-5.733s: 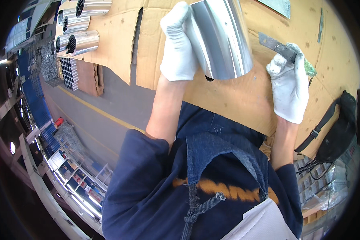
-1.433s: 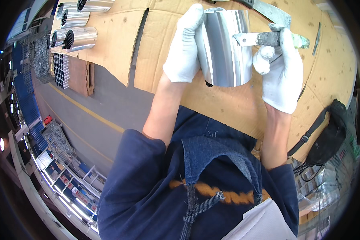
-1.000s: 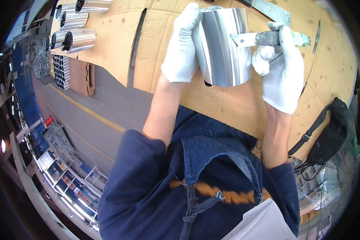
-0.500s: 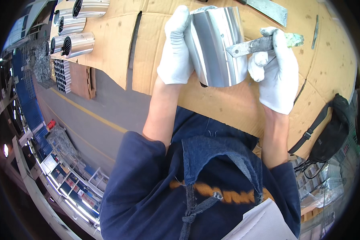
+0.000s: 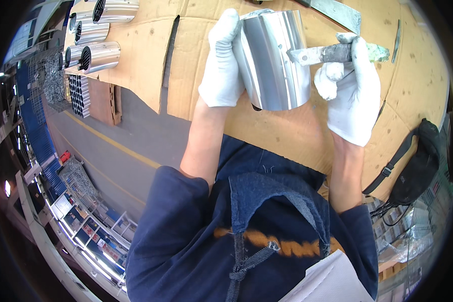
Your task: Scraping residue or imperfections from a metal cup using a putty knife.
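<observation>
One cylinder (image 5: pixel 272 63) in left hand (image 5: pixel 222 65), flat-bladed tool (image 5: pixel 332 53) in right hand (image 5: pixel 355 95), bare cardboard (image 5: pixel 287 133) toward near edge

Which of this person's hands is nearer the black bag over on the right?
The right. The right hand, holding a flat-bladed tool, is up and to the left of the black bag; the left hand is farther left, gripping the metal cylinder.

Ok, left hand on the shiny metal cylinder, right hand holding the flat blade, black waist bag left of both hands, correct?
No: the head view shows the black waist bag right of both hands. The left hand is on the shiny metal cylinder, the right hand holding the flat blade.
</observation>
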`<state>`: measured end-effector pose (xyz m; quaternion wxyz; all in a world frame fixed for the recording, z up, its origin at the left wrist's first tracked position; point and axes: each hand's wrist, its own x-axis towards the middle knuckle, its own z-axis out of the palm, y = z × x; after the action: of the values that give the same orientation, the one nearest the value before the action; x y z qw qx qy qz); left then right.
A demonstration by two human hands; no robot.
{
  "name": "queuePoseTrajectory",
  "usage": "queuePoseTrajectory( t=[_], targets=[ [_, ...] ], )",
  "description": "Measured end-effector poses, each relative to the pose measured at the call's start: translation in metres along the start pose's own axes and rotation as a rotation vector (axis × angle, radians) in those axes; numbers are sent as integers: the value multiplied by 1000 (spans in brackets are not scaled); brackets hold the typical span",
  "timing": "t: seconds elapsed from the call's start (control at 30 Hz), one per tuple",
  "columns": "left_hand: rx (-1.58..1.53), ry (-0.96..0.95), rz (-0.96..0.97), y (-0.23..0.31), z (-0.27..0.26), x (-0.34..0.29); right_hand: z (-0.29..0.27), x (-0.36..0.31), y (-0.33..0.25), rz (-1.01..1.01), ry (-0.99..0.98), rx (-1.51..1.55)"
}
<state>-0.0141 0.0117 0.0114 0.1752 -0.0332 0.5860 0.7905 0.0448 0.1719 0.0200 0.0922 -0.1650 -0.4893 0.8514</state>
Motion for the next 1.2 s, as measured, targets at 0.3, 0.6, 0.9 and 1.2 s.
queuePoseTrajectory(
  t=[0.3,0.6,0.9,1.2],
  targets=[
    [-21,-19,-39,1,-3,1,11,6,3,-8,77,16],
    [-54,-8,-30,0,-3,0,14,5,-3,-4,77,-38],
    [-81,-52,-55,3,-7,-1,-13,-9,3,170,0,169],
    [-41,-37,-52,2,-6,-2,-3,-15,3,153,-23,101]
  ],
)
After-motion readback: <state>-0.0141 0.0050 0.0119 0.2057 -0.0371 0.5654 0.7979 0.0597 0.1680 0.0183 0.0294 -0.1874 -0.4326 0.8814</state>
